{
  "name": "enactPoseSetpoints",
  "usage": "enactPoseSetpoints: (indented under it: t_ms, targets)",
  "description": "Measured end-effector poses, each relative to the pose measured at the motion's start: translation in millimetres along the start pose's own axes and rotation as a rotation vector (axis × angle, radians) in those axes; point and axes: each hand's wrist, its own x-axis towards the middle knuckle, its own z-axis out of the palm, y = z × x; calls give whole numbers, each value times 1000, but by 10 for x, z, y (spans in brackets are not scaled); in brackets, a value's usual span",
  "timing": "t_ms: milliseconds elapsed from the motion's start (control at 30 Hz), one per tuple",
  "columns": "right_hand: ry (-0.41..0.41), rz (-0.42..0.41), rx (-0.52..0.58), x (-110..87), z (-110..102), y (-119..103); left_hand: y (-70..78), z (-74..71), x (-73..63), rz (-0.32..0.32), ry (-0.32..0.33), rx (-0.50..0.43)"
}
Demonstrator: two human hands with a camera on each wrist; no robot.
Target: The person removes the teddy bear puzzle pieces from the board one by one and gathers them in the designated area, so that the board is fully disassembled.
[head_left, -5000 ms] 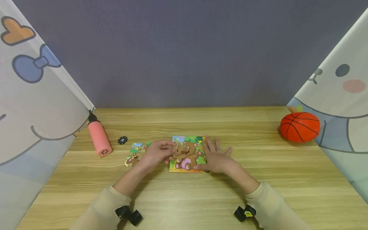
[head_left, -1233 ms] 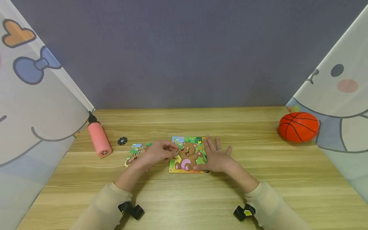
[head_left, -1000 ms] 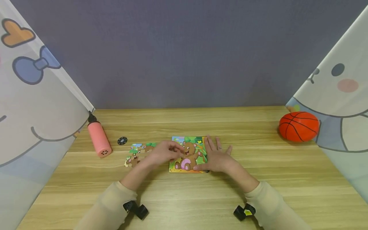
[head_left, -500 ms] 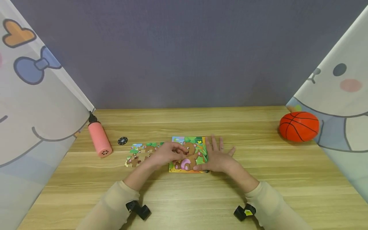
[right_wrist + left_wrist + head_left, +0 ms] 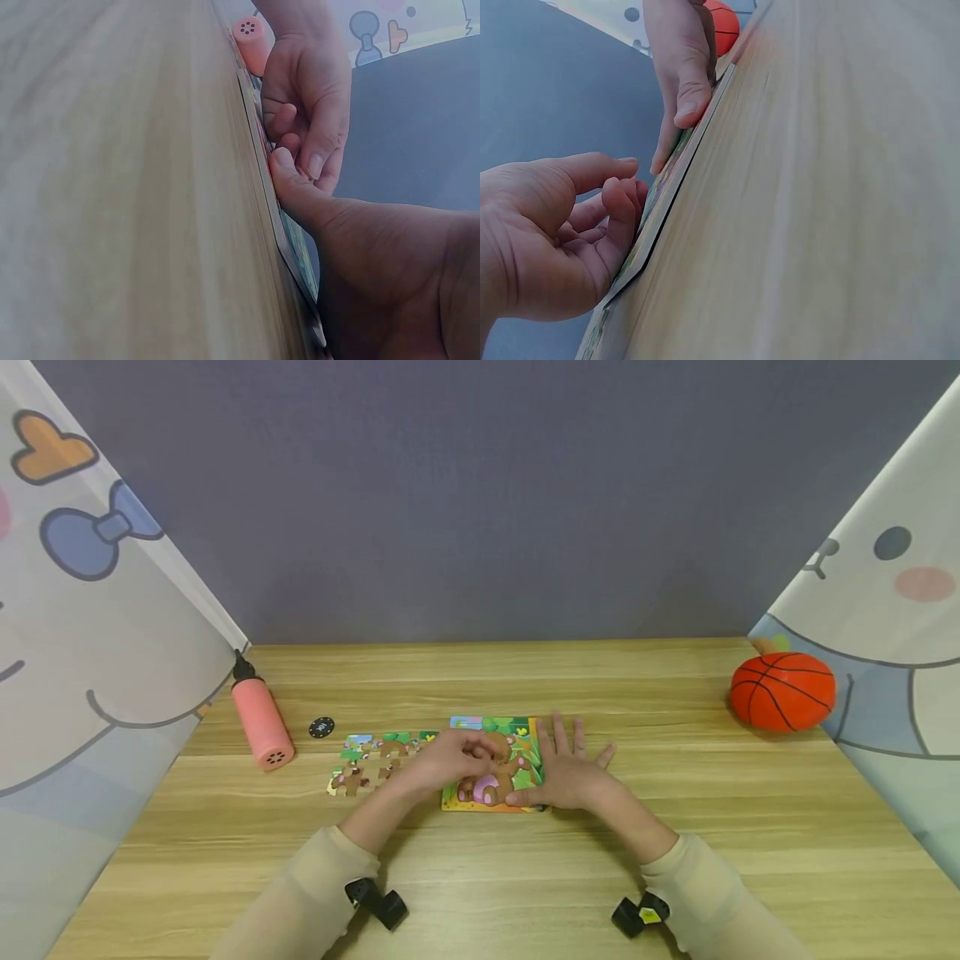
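Observation:
A puzzle board (image 5: 532, 807) with a seated brown bear lies in front of me. My left hand (image 5: 442, 762) has its fingers bent over the bear's face; in the left wrist view, no piece shows between the fingertips, and I cannot tell whether a thin one is pinched there. My right hand (image 5: 568, 775) lies flat with spread fingers on the board's right side, its thumb (image 5: 296, 187) along the lower part. Left of the board lie several puzzle pieces (image 5: 352, 777) with bear parts, some hidden behind my left hand and forearm.
A pink hand pump (image 5: 261, 722) with a black nozzle lies at the left. Near it is a black round chip (image 5: 322, 727) with white marks. A red toy basketball (image 5: 782, 692), flattened in shape, sits at the far right. A grey wall (image 5: 480, 502) closes off the back.
My left hand has moved right, from the board's left edge to over the bear's face, uncovering more loose pieces. My right fingers have shifted slightly right; the board stays in place.

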Motion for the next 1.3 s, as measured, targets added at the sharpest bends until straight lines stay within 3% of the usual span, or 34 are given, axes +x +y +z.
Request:
enactPoseSetpoints:
  t_ms: [233, 467, 767, 1300]
  targets:
    - [-16, -7, 1, -7, -18, -5, -20, 57, 84, 11, 27, 54]
    - [-26, -9, 9, -13, -42, 2, 14, 109, 119, -28, 2, 22]
    - [-21, -12, 15, -2, -27, 12, 39, 140, 142, -39, -6, 70]
    - [-18, -10, 12, -2, -29, 5, 24, 136, 164, -52, 17, -9]
